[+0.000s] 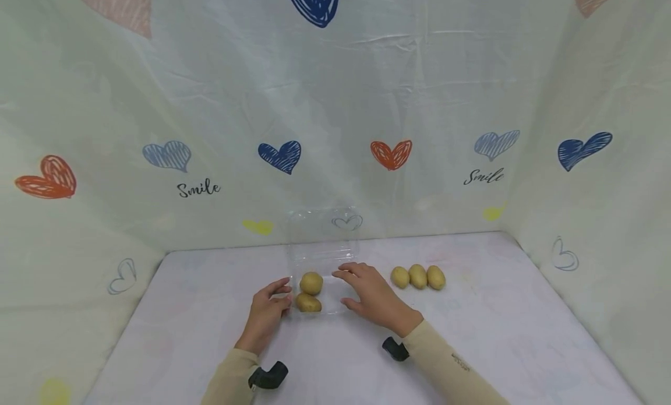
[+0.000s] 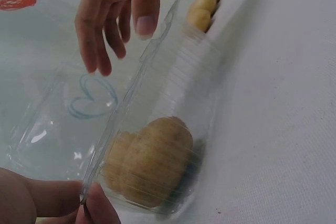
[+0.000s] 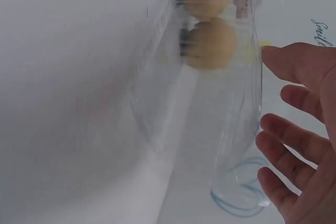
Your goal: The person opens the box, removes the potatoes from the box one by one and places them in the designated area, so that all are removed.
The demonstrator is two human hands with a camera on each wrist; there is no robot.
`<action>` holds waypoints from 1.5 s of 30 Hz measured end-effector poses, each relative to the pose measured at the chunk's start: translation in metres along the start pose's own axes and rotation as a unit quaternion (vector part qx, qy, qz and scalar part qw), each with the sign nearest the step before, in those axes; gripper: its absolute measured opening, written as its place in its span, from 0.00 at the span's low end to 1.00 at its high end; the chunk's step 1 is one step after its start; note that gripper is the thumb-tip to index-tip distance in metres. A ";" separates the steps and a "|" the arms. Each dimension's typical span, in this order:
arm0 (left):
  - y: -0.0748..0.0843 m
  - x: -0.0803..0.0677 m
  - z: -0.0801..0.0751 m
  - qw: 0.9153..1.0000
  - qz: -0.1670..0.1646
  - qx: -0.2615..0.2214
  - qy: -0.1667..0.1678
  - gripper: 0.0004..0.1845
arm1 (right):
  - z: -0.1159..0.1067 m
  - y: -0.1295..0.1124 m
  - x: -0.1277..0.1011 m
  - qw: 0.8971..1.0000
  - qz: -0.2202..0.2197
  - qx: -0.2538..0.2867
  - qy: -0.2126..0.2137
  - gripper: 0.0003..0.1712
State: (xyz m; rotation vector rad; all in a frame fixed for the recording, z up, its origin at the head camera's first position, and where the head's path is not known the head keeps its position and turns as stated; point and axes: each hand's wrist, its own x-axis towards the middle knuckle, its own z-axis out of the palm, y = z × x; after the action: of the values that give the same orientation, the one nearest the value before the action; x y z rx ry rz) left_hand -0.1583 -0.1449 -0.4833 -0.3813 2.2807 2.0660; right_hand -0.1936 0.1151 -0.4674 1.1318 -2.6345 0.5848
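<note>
A clear plastic clamshell box [image 1: 335, 259] stands on the white table with its lid [image 1: 325, 227] open and upright. Two potatoes [image 1: 311, 282] [image 1: 308, 303] lie in its left part. My left hand [image 1: 274, 303] pinches the box's left rim between thumb and finger [image 2: 89, 205], right beside the potatoes [image 2: 152, 163]. My right hand [image 1: 362, 288] hovers at the box's right rim with fingers [image 3: 294, 140] spread and holding nothing. Its thumb [image 3: 291, 61] is at the rim [image 3: 258, 77]; I cannot tell whether it touches.
Three more potatoes [image 1: 417, 276] lie in a row on the table right of my right hand, also seen as potatoes [image 2: 203, 4] beyond the box. A heart-printed cloth [image 1: 335, 131] walls the back and both sides. The table [image 1: 498, 335] is white.
</note>
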 end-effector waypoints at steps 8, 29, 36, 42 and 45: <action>0.002 0.000 0.000 1.000 0.002 -0.005 0.002 0.25 | 0.015 -0.010 0.017 1.000 0.007 0.003 -0.014 0.32; -0.003 0.001 0.000 1.000 0.011 -0.011 0.004 0.26 | 0.040 -0.024 0.040 1.000 0.008 -0.018 -0.005 0.29; -0.002 0.001 -0.001 1.000 0.008 -0.008 0.002 0.26 | 0.040 -0.028 0.045 1.000 0.002 -0.029 -0.004 0.28; -0.001 0.001 -0.001 1.000 0.007 -0.006 0.001 0.25 | 0.041 -0.028 0.048 0.999 0.003 -0.043 -0.022 0.27; -0.001 0.001 0.000 1.000 0.004 -0.005 0.003 0.25 | 0.043 -0.027 0.051 0.998 0.000 -0.047 -0.031 0.25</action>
State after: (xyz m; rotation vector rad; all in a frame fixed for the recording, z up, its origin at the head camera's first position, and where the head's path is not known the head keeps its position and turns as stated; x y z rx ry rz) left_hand -0.1586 -0.1455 -0.4844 -0.3805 2.2785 2.0841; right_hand -0.2100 0.0469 -0.4811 1.1400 -2.6818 0.4267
